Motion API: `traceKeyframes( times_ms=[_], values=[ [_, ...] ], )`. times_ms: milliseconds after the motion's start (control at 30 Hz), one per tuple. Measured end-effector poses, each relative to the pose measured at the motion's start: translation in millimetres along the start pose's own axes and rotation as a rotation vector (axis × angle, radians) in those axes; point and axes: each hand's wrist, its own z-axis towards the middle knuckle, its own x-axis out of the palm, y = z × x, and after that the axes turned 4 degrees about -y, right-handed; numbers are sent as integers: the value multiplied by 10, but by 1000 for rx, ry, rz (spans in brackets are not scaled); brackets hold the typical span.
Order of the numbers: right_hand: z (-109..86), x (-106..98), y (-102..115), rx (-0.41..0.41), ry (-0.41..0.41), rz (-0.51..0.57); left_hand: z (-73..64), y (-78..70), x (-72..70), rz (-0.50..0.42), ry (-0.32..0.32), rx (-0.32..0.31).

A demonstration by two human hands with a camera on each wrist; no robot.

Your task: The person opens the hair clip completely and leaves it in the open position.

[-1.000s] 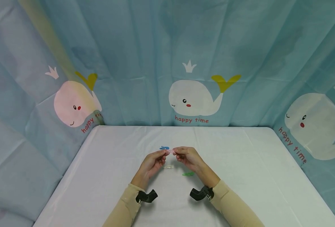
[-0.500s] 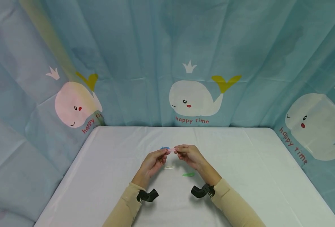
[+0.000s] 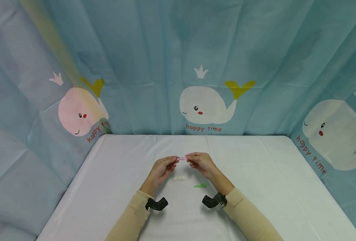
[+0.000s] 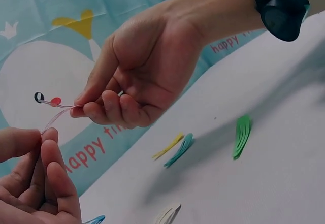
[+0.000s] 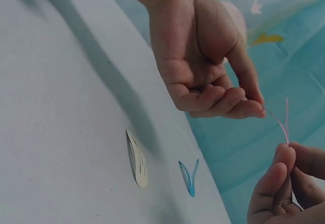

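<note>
The left hand (image 3: 161,170), its fingers pressed together, pinches one prong of a splayed pink hair clip (image 3: 183,158) raised above the white bench (image 3: 256,174), where a cream clip (image 3: 179,178) and a green clip (image 3: 200,185) lie, while the right hand's (image 3: 202,164) tightly pinched fingers grip its joined end.

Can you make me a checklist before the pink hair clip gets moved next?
1. Left grip pinches one prong of the pink hair clip: ok.
2. Right grip pinches the end where its prongs meet: ok.
3. Prongs spread apart: ok.
4. Pink hair clip held up off the table: ok.
5. Blue clip fully visible from the head camera: not ok, the left grip partly hides it.
6. Both pinches firm enough: cannot tell.
</note>
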Motion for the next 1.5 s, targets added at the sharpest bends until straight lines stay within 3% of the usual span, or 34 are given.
traceKeyframes(
  times_ms=[233, 467, 667, 1067, 1300, 1500],
  values=[
    [69, 57, -17, -39, 7, -53, 58, 19, -16, 142, -87, 42],
    [150, 119, -64, -55, -35, -141, 113, 16, -81, 212, -119, 79],
    [213, 149, -151, -72, -56, -199, 179, 70, -107, 299, -192, 117],
    [309, 248, -166, -76, -113, -350, 260, 92, -144, 531, -308, 221],
    [389, 282, -208, -46, -128, -374, 294, 124, -178, 709, -340, 241],
    [403, 306, -234, -39, -161, -458, 292, 137, -176, 846, -334, 268]
  ],
)
